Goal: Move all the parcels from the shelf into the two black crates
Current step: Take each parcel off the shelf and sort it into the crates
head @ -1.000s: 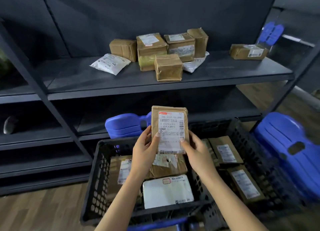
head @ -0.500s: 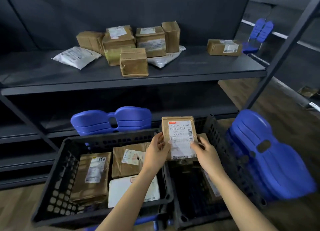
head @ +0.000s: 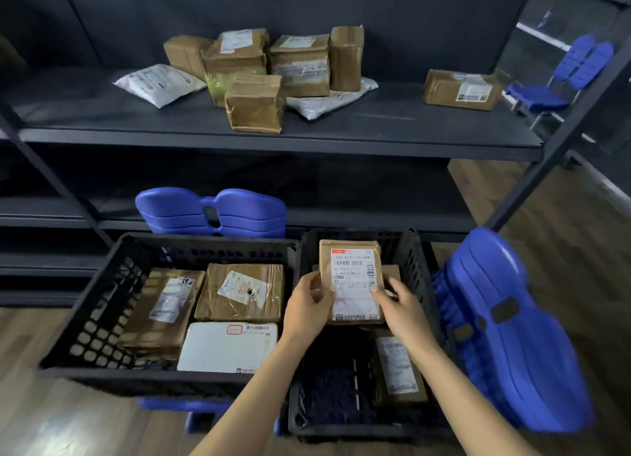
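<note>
since a second ago the held parcel (head: pixel 351 279) has travelled from above the left crate (head: pixel 102 315) to the right crate (head: pixel 421 274). over the last half second its top edge has sunk below that crate's far rim. both hands have kept their hold throughout.

the parcel stands upright between the two grips, label facing the camera. the left hand (head: pixel 307 307) is clamped on its left edge, thumb on the front and fingers curled behind. the right hand (head: pixel 401 310) pinches the lower right edge, thumb on the label. the parcel hangs in the far half of the right crate, and a labelled brown parcel (head: pixel 397 367) lies on the crate floor nearer the person.

the held parcel is a flat brown rectangle wrapped in glossy tape, with a white printed label and barcode. both crates are black plastic with perforated lattice walls. the left crate holds crinkled, taped brown boxes and a smooth white flat parcel (head: pixel 228 348). on the dark shelf (head: pixel 375 129) sit a cluster of taped cardboard boxes (head: pixel 255 102), white plastic mailers (head: pixel 158 83) and a lone box (head: pixel 461 88) apart at the right.
</note>
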Demonstrator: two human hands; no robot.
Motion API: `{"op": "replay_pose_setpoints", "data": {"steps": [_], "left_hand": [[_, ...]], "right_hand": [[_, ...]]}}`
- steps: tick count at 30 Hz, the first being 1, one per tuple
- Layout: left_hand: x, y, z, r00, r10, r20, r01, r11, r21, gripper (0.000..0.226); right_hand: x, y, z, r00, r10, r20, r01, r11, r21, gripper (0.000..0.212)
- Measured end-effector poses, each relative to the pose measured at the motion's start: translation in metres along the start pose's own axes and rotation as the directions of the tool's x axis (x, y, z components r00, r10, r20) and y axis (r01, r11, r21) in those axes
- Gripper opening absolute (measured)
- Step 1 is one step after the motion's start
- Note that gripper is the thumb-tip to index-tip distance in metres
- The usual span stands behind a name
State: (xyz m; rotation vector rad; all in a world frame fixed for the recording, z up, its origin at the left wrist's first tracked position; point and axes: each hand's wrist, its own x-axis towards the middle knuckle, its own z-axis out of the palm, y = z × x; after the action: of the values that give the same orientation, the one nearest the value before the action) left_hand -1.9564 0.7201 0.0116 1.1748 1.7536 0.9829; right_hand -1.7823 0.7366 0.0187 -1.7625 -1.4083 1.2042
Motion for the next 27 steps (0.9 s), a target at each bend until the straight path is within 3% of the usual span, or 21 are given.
{"op": "replay_pose_setpoints", "data": {"steps": [11,21,27], "left_hand": [[0.0,-0.045,0.028,0.98,-0.158,0.119,0.139,0.978,0.155,0.045],[0.0,-0.086,0.068,0.897,-0.35,0.268,0.284,0.924,0.256,0.04],[0.009,-0.107,0.085,0.85,-0.438,0.292,0.354,0.886,0.301,0.042]], "right_hand": [[0.007,0.055,0.014,0.989,0.14,0.053,-0.138,0.99,-0.035,0.048],[0.016,0.116,0.026,0.946,0.313,0.08,-0.298,0.942,-0.156,0.053],[0.031,0.142,0.036,0.927,0.342,0.151,-0.303,0.924,-0.232,0.033]]}}
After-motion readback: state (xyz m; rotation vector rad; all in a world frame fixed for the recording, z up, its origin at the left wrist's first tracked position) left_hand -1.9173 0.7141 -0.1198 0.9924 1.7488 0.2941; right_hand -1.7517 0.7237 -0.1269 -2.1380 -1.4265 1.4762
